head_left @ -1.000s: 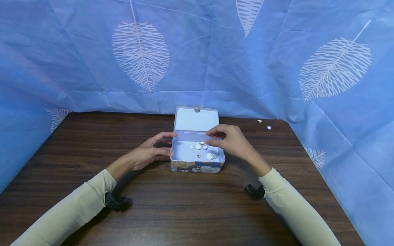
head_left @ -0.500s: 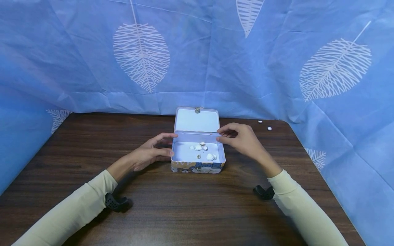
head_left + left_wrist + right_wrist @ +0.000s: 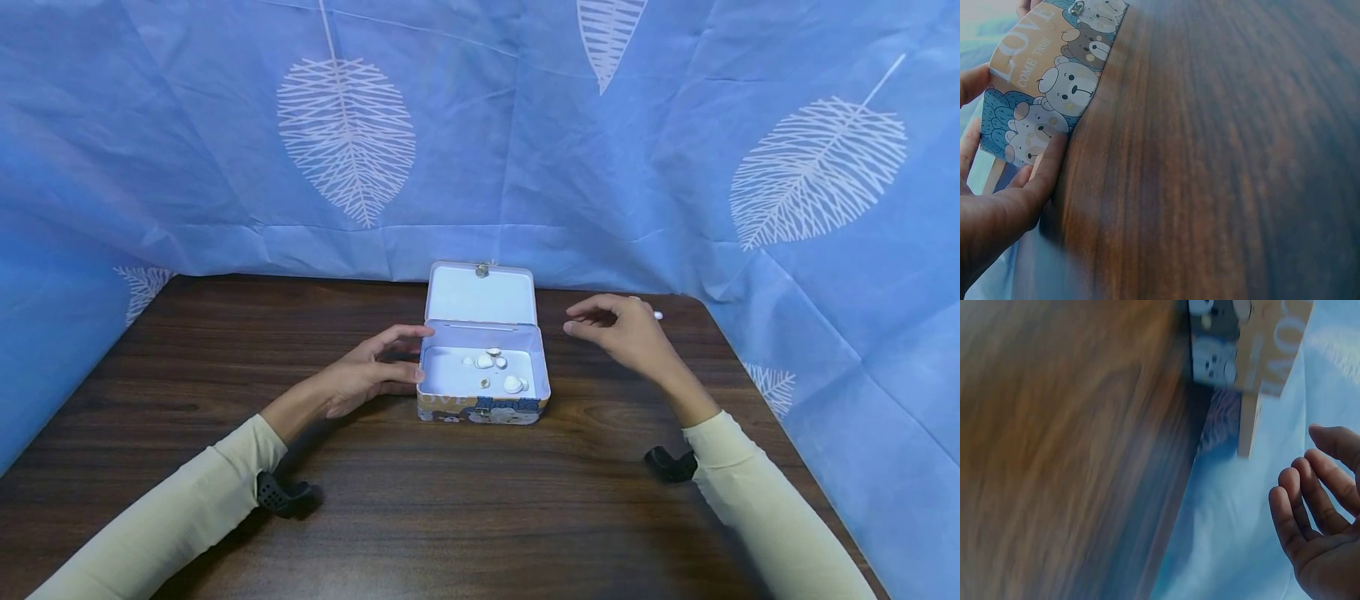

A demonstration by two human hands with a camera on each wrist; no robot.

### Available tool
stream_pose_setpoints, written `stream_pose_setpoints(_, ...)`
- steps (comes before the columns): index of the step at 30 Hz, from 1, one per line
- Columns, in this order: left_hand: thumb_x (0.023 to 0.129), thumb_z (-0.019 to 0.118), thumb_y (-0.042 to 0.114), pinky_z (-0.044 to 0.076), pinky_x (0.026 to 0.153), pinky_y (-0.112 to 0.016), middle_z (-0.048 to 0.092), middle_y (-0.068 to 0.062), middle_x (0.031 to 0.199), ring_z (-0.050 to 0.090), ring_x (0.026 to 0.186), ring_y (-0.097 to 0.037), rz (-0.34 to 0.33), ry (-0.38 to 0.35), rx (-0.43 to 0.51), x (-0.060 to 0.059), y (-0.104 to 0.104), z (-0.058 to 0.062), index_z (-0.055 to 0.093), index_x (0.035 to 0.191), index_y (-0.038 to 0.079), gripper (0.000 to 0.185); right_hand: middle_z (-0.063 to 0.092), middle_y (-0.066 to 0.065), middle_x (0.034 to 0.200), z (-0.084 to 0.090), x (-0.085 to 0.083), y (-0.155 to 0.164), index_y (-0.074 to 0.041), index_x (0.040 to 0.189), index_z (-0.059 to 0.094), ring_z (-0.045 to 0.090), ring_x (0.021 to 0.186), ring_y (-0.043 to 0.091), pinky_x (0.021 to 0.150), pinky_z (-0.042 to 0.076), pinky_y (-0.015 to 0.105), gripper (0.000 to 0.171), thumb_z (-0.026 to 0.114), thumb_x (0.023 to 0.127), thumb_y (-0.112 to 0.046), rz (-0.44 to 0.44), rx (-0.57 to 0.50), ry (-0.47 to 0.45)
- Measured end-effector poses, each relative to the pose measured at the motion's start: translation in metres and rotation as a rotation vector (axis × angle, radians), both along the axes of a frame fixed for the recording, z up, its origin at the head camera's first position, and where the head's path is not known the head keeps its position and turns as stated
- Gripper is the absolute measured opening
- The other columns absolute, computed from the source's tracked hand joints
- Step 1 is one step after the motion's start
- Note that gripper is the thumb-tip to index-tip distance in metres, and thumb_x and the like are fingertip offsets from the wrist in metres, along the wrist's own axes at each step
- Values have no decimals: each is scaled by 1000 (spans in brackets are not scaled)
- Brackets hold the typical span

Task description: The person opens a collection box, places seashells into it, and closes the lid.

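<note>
The left hand (image 3: 363,367) has its fingers spread along the side of the box (image 3: 450,407), thumb touching near the front corner, seemingly steadying it; the right hand (image 3: 628,332) hangs apart from the box on its other side, fingers loosely bent, thumb clear of them, pinching nothing. Between the hands the box stands on the bench (image 3: 480,500), its lid (image 3: 482,293) tipped back, with several white shell-like pieces (image 3: 484,362) inside. Just beyond the right hand's back lies a loose white piece (image 3: 657,316) (another is nearly hidden there). The step in hand looks like fetching that piece; the next move would call for a light fingertip pinch.
</note>
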State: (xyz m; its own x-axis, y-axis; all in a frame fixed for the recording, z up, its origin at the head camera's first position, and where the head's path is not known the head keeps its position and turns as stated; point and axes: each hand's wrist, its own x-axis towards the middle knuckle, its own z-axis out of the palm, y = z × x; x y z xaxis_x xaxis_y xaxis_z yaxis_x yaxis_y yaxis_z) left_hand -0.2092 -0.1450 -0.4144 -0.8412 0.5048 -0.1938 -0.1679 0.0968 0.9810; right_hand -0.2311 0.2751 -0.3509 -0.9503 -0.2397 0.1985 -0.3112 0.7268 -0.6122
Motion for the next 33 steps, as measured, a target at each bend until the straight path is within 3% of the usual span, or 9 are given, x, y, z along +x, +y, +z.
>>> stream_pose_setpoints(4,105,74,8,57,120,-48,27,-19,179,40,163,-46,-2,-3,10,0,0,-1,45,171,22,74,85,9,113,0,-6,18,-14,126,85,76,96,15,79,59,23,30,81,106,-37,-46,3,-12)
stream_pose_setpoints(14,104,77,12,56,121,-49,28,-18,179,40,163,-46,-6,-2,1,0,0,1,45,171,24,75,83,14,122,-5,-12,55,-10,131,83,75,101,25,77,57,23,42,78,108,-45,-135,15,-32)
stream_pose_setpoints(22,105,76,11,57,120,-47,28,-18,179,41,163,-46,-6,5,1,0,0,2,44,172,23,75,75,21,147,-18,-26,85,-6,135,81,67,100,5,77,55,18,48,78,107,-45,-180,4,-78)
stream_pose_setpoints(27,104,77,12,56,120,-47,27,-19,179,40,163,-46,-7,10,6,1,-1,1,44,172,23,75,79,21,133,-26,-37,105,-2,132,81,66,90,-3,75,55,16,43,80,107,-37,-180,-12,-76)
stream_pose_setpoints(33,104,77,12,55,123,-51,26,-19,179,39,163,-47,-14,6,12,1,-1,0,43,172,21,77,80,-8,111,-34,-46,128,1,133,79,70,88,-3,77,61,19,45,81,106,-34,-202,-27,-127)
